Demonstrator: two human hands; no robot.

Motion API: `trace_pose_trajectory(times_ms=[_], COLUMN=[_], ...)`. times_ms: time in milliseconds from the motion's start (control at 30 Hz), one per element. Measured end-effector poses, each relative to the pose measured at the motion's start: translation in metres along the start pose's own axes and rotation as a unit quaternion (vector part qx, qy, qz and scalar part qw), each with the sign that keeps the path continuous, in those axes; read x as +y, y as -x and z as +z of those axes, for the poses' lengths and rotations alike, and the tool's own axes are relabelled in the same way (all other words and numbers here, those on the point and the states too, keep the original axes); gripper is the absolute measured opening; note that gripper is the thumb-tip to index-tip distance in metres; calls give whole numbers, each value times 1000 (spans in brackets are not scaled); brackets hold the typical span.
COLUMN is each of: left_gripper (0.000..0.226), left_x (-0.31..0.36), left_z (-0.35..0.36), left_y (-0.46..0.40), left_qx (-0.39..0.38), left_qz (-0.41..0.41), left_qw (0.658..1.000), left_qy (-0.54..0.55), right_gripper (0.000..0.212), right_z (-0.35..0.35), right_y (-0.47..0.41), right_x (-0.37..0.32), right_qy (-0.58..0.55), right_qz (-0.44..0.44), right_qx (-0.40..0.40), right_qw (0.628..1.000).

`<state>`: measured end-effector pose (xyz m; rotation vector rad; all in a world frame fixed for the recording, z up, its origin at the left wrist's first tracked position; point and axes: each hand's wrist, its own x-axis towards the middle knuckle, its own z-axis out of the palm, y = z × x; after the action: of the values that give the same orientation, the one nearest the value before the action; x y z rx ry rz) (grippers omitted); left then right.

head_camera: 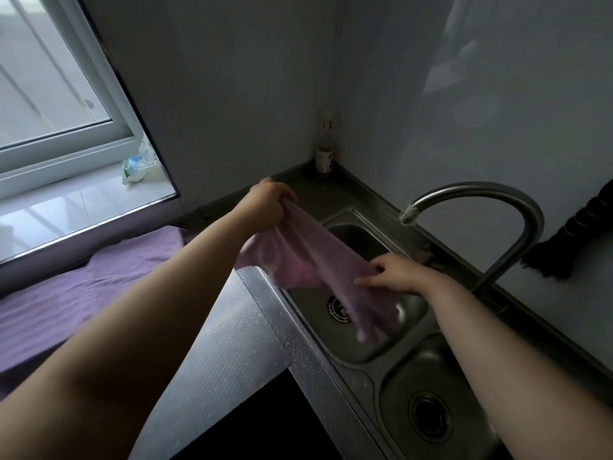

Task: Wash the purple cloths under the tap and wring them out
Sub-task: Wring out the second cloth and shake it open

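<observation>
A purple cloth (298, 257) is stretched over the far basin of a steel double sink (391, 363). My left hand (268, 200) grips its upper end, raised above the sink's back left corner. My right hand (391, 270) pinches the cloth lower down, and the loose end hangs blurred towards the drain (336, 305). The curved tap (464, 207) arches over the sink from the right; no water stream shows at its spout. Another purple cloth (83, 287) lies spread on the counter at the left.
A bottle (325, 151) stands in the back corner of the counter. A plastic packet (139, 164) lies on the window sill at the left. A dark brush (574, 247) hangs on the right wall. The near basin has its own drain (430, 416).
</observation>
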<state>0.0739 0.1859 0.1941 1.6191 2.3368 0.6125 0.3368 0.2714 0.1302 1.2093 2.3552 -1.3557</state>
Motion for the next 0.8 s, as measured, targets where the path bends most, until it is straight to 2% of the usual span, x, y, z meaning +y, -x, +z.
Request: trace_pose_trajectory(times_ms=[100,200,300,400,500,534,567,600,667,734,800], left_gripper=[39,32,32,35,34,33,34,35,32,30,29], left_x=[-19,-38,-73,-106,-145,-164,-180,-196,-225,-250,-277], left_z=[-7,-16,-29,-45,-71,-82,-90,-98,-116,-133,-148], left_y=[5,13,18,30,47,55,62,70,91,115,141], left_qx=[98,170,243,315,407,430,446,460,479,489,487], left_qz=[-65,-113,-173,-232,-260,-265,-266,-264,-257,-237,-219], left_qw=[993,979,952,906,848,828,811,798,777,754,725], left_qy=[-15,-1,66,158,220,244,268,287,318,369,435], right_gripper=[31,21,19,27,13,13,14,13,11,15,22], right_z=[10,20,27,36,53,61,67,72,84,93,104], right_y=[-8,-17,-28,-40,-62,-72,-81,-89,-105,-117,-128], right_x=[-1,-13,-36,-63,-87,-96,-102,-108,-125,-149,-175], right_qy=[91,50,16,71,212,260,274,250,83,-92,-184], right_qz=[40,3,-16,-12,40,56,59,44,-10,-57,-81], right_qx=[-65,-16,32,-5,-83,-83,-47,9,143,228,261], right_qw=[993,999,999,997,973,960,959,967,986,968,944])
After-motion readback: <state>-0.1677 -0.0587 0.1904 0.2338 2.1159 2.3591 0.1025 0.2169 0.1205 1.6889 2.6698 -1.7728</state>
